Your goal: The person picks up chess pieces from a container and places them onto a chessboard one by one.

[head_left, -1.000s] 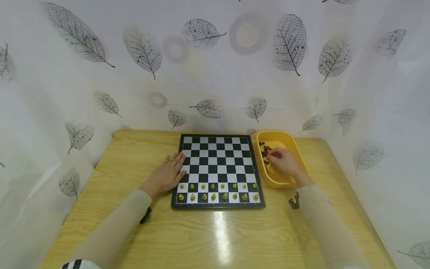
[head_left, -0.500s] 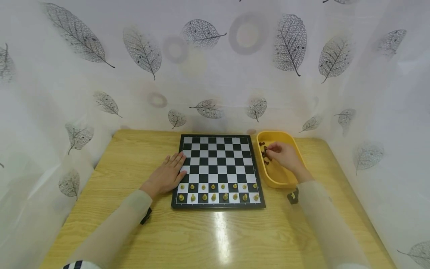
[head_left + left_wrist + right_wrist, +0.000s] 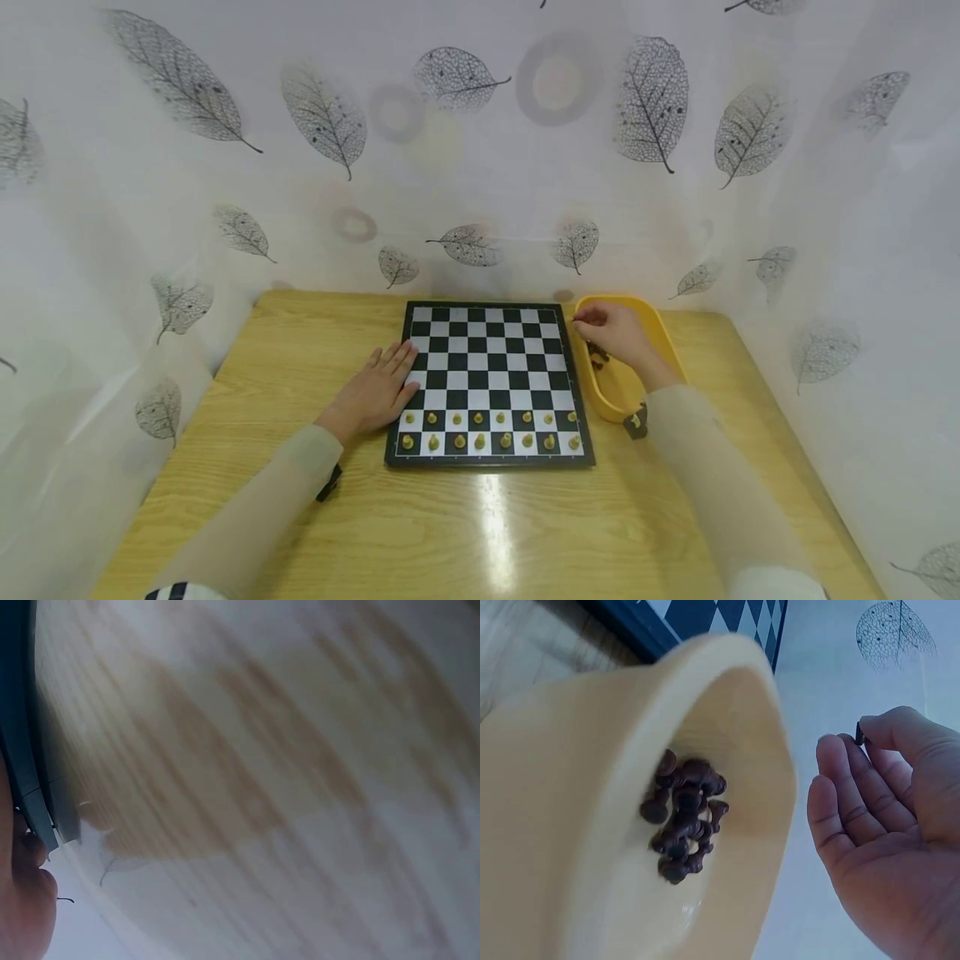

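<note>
A black-and-white chessboard (image 3: 487, 362) lies on the table, with two rows of yellow chess pieces (image 3: 478, 418) along its near side. My left hand (image 3: 372, 392) rests on the board's left edge, fingers straight; the left wrist view catches only some of its fingers (image 3: 34, 907) beside the dark board edge. Over the left rim of a yellow plastic tub (image 3: 663, 337), my right hand (image 3: 618, 335) pinches a small dark chess piece (image 3: 859, 733) between thumb and fingertips. Which piece it is cannot be made out. A pile of dark brown chess pieces (image 3: 684, 817) lies inside the tub.
The wooden table (image 3: 420, 533) runs up to a leaf-patterned curtain (image 3: 480, 150) at the back and sides. The tub stands just right of the board. A small black device (image 3: 636, 422) is at my right wrist.
My right hand has lifted out of the pile and moved up and left to the tub's rim, now with a dark chess piece in its pinch. My left hand has stayed on the board.
</note>
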The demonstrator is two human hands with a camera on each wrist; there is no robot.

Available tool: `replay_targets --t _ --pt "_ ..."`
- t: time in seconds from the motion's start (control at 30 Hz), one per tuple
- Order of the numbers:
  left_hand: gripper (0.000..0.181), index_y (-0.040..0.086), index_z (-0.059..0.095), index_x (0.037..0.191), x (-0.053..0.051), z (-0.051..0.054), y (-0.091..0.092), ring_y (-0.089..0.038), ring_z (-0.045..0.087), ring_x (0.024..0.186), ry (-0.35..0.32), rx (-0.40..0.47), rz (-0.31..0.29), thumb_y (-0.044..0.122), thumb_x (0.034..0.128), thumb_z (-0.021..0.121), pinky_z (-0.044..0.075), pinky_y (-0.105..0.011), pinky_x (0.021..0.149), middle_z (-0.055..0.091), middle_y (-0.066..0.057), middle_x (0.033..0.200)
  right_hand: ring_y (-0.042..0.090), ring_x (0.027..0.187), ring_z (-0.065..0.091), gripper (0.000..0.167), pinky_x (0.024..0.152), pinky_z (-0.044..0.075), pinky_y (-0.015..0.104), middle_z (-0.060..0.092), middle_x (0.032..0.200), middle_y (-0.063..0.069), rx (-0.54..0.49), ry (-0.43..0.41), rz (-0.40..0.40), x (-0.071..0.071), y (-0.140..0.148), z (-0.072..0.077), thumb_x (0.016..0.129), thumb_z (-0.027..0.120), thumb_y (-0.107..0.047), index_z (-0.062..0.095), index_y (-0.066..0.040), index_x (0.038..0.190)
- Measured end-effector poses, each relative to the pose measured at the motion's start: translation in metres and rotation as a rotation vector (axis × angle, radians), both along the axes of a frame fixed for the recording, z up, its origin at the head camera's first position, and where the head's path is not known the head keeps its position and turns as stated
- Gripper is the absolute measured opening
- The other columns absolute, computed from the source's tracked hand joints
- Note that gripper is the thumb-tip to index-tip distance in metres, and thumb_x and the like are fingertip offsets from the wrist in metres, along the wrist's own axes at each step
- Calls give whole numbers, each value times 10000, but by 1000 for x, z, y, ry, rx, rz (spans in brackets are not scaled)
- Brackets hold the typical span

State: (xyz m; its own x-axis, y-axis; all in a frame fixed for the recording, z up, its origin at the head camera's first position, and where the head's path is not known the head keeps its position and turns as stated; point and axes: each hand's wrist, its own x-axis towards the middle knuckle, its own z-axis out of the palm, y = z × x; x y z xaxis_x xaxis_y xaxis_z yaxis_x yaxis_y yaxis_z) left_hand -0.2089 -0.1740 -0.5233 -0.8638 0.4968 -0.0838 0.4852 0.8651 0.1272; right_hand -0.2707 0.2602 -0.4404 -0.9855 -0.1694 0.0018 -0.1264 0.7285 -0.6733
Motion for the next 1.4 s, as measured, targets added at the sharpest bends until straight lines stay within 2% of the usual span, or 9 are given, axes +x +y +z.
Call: replay_targets --t 0.17,0.37,0.6,0.8,1.1,1.27,1.4 --pt "694 4 200 1667 -1 -1 0 -381 167 1638 8 22 1 450 1145 298 131 -561 1334 149 -168 1760 327 1027 692 260 925 595 459 749 1168 197 31 21 -8 -8 -12 -2 1012 690 -210 721 -20 1187" --pt "692 -1 198 1666 -1 -3 0 -373 156 1642 6 42 0 441 1144 305 121 -563 1337 151 -168 1760 333 1039 678 213 944 587 472 744 1165 199 11 14 3 -14 -21 -5 1006 686 -155 715 -22 1170" --pt "691 3 199 1668 -1 -1 0 -365 157 1643 0 45 3 442 1144 302 124 -558 1338 159 -166 1760 329 1061 648 230 944 578 460 727 1182 180 28 -13 -17 -24 -30 -11 1002 685 -208 694 -50 1169" --pt "690 0 199 1668 -1 -2 0 -367 151 1644 -4 48 4 434 1143 308 118 -561 1338 157 -168 1761 341 1099 622 216 1027 555 512 722 1198 173 89 4 18 -30 -36 -16 987 699 -202 717 -55 1144" --pt "695 -3 213 1665 -2 -2 0 -368 168 1640 11 34 0 443 1140 311 135 -560 1336 176 -167 1757 345 1030 631 167 965 553 500 676 1168 182 180 102 111 -34 -43 -23 945 734 -120 748 3 1057" --pt "693 -8 224 1662 -1 -1 0 -372 177 1638 7 30 -2 438 1140 317 141 -563 1335 189 -173 1754 346 994 633 152 925 569 487 660 1139 200 212 114 131 -35 -45 -27 931 739 -84 759 28 1033" --pt "692 -7 216 1663 -1 0 0 -371 175 1639 4 31 -1 439 1142 311 139 -561 1335 181 -172 1756 371 1055 626 152 993 548 508 670 1216 247 234 133 127 -36 -45 -29 925 746 -74 767 40 1024"
